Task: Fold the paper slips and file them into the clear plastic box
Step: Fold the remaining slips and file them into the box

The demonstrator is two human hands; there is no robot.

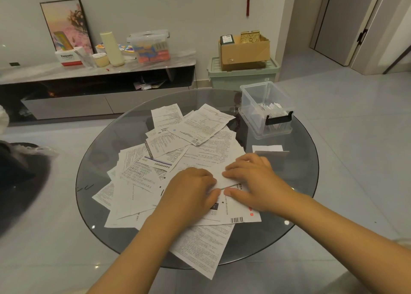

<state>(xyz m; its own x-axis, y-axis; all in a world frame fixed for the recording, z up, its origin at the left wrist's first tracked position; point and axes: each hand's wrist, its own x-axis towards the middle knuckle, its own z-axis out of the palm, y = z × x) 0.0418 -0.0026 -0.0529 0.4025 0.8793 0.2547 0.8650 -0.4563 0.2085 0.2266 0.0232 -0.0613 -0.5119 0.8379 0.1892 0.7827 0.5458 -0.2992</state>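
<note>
Nearest the camera, two bare forearms reach in over the round glass table (295,204). A long printed sheet (200,247) hangs past the near rim. Just beyond it, both hands are down on one slip (224,179) that lies on top of the pile. The left hand (189,193) lies knuckles up, fingers curled down onto the slip's left end; the right hand (253,180) mirrors it, fingers bent onto the far edge and thumb flat along the near edge. The two hands almost touch at the middle, and both are pinching and pressing that slip against the sheets beneath. Under the right wrist, a sheet with a barcode (236,220) shows.

To the left and farther back, the pile (155,155) spreads across the middle of the table, printed slips overlapping at every angle, some crumpled, some flat. To the right of the hands, a small folded slip (268,148) lies alone on the glass, apart from the pile.

Behind that, at the table's far right edge, stands the clear box (264,109), lid off, black handle facing the camera. Folded slips stand on edge inside it.

Past the table, a low cabinet (89,71) runs along the wall with a framed picture (66,24), a cream bottle (112,49) and a lidded plastic tub (149,45) on top. To its right, a cardboard carton (244,52) sits on a green bin (242,76).
</note>
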